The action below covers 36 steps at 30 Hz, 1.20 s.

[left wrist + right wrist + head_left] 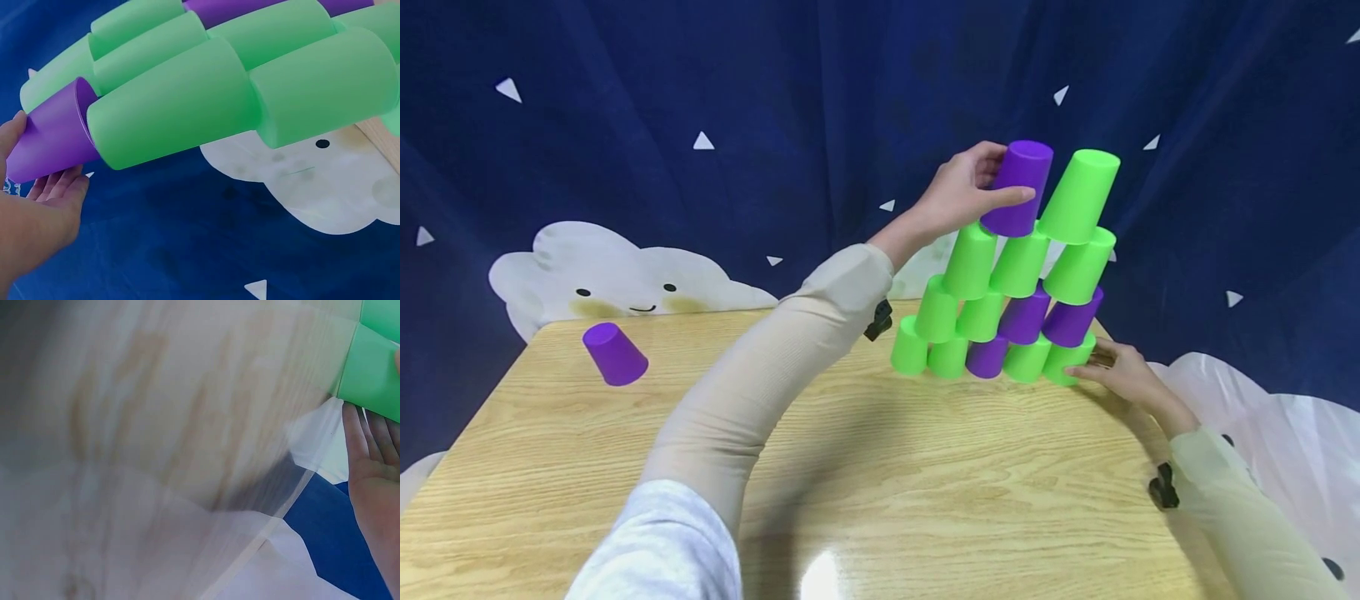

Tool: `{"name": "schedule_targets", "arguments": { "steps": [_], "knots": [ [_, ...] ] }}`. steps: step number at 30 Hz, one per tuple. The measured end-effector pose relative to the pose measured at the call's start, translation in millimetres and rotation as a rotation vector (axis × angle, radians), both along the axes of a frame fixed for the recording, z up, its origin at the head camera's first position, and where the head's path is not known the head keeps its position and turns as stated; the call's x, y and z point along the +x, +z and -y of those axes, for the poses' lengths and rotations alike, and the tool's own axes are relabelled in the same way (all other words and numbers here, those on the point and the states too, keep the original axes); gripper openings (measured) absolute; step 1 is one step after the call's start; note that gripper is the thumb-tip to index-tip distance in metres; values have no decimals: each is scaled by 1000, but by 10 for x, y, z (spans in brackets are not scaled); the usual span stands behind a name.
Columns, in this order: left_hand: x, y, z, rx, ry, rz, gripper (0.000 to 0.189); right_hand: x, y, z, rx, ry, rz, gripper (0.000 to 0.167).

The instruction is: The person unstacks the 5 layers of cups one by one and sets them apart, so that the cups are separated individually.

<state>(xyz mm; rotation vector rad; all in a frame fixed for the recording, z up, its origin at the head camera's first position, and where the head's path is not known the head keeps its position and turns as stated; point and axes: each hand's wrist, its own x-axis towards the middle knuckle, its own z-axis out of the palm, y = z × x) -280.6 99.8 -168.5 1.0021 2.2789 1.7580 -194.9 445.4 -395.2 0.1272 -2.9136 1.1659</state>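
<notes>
A pyramid of upside-down green and purple cups stands on the table's far right part. At its upper left, my left hand point(966, 185) holds a purple cup point(1022, 179), thumb on the near side and fingers behind. This cup's rim is at the top of the third row, next to a green cup point(1081, 196) on the same level. In the left wrist view, the purple cup point(53, 134) is between thumb and fingers. Low on the right, my right hand point(1123, 375) has thumb and fingers around the bottom row's end green cup point(1060, 364).
A lone purple cup point(615, 354) stands upside down at the table's left. The wooden table point(970, 483) ends at a dark blue curtain point(775, 125) with white clouds. A cloud-patterned cloth point(1292, 450) borders the right edge.
</notes>
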Motion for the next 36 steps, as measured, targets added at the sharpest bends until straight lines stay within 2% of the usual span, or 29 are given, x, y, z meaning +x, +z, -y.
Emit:
{"name": "schedule_targets", "arguments": {
  "steps": [8,15,19,25,31,36],
  "knots": [
    [52,54,167,46,15,-20,62,-16,-43,-74,0,5,5,67],
    [55,25,523,100,62,-32,61,0,-32,-53,-22,2,-2,66],
    [37,-34,799,108,125,-46,60,15,-12,-25,-27,5,-9,66],
    [23,-169,1206,103,223,-31,60,25,3,-63,-19,-3,2,65],
    [32,-324,1624,15,325,-13,63,30,-37,-95,-11,-6,14,66],
    [75,-471,1993,-62,409,-10,65,33,-8,-69,-7,3,-1,64]
  ]
}}
